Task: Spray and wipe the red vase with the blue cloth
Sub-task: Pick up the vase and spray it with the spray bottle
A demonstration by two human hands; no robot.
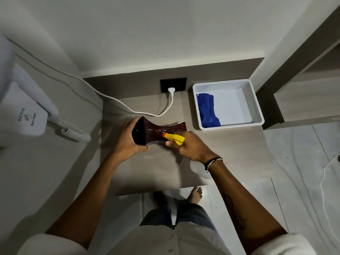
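The left hand (128, 138) grips the vase (158, 131), tipped sideways over the desk (230, 153). The right hand (191, 148) is closed round the sprayer (174, 138), nozzle almost touching the glass. Back off a little and turn the vase, so spray spreads (cloth (207, 109) waits in the tray (257, 105)).

White tray (256, 105), plugged cord (117, 101), wall dryer (27, 115)

Spray bottle (201, 169) body mostly hidden beneath right hand (191, 147) and wrist; contents unreadable. Print on white wall dryer (27, 115) too small to read, unit cut off at left edge. Red vase (158, 130) base partly hidden behind yellow nozzle (174, 138).
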